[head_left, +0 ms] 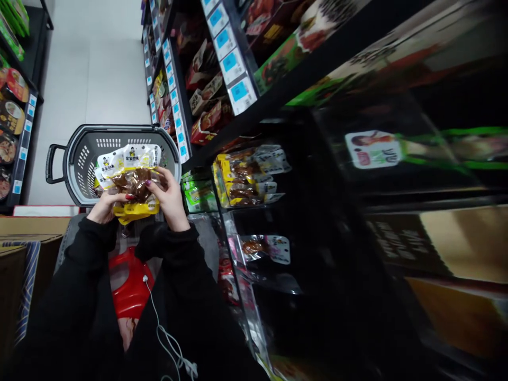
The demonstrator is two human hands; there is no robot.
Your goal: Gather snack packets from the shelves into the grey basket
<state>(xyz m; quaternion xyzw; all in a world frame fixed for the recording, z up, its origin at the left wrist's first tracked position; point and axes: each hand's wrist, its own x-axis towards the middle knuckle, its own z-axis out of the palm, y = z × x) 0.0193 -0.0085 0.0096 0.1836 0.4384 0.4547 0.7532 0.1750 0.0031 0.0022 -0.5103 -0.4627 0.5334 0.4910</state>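
Note:
My left hand [106, 206] and my right hand [169, 197] grip snack packets [137, 182] from both sides. The packets are see-through with brown food inside, white printed tops and yellow lower ends. At least two overlap; how many there are I cannot tell. Both thumbs press on the front of the nearest one. Behind and below the packets is a grey shopping basket [74, 177] with a dark handle at its left. The packets hide most of its inside. Similar yellow-and-white packets [250, 180] stand in a shelf compartment right of my right hand.
Shelves with blue-and-white price tags [230, 61] run along the right. On the left stands another shelf with round food tubs [11, 116]. Cardboard boxes [32, 233] are at lower left. A red plastic object [129, 283] and a white cable [159, 328] show below my arms.

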